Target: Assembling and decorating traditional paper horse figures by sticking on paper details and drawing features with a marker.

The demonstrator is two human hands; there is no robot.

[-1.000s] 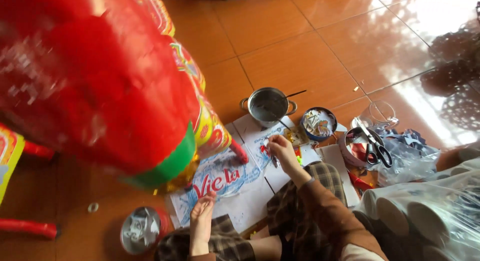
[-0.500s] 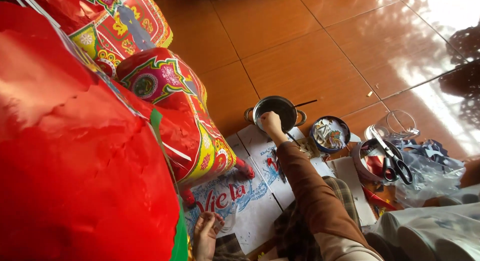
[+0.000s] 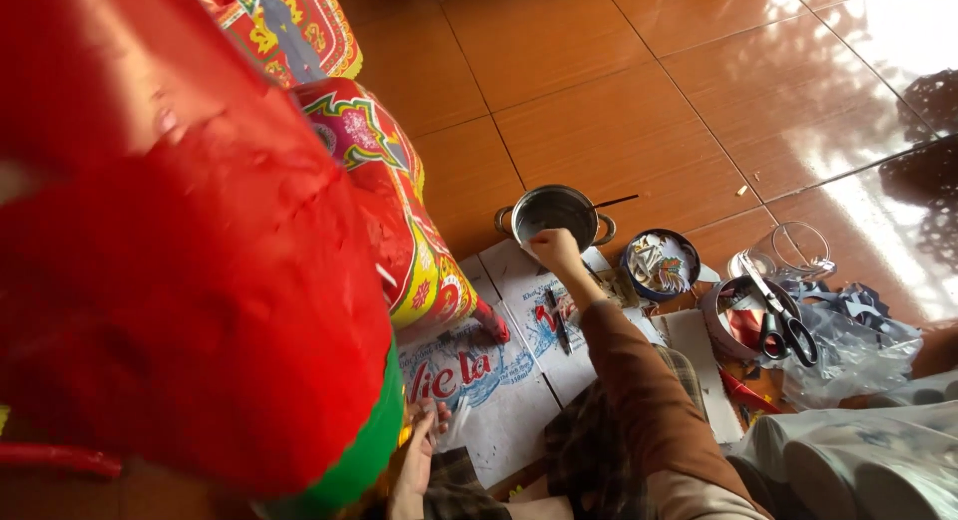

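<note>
My right hand (image 3: 555, 249), in a brown sleeve, reaches forward to the near rim of a small steel pot (image 3: 555, 213) with two handles; a thin stick juts from the pot's right side. The fingers are curled, and what they hold is hidden. My left hand (image 3: 416, 453) rests low on printed paper sheets (image 3: 489, 380) spread on the floor, fingers apart, beside the base of a big red decorated paper figure (image 3: 180, 260). A dark pen (image 3: 556, 320) lies on the sheets below my right wrist.
A round blue tin (image 3: 661, 263) of paper scraps sits right of the pot. Scissors (image 3: 776, 315) lie across a round tin, with a clear glass bowl (image 3: 793, 251) behind and plastic bags (image 3: 858, 350) at the right. The orange tiled floor (image 3: 639, 101) stretches beyond.
My right hand went from the printed sheets forward to the pot's rim. The view swung, so the red figure now fills the left side.
</note>
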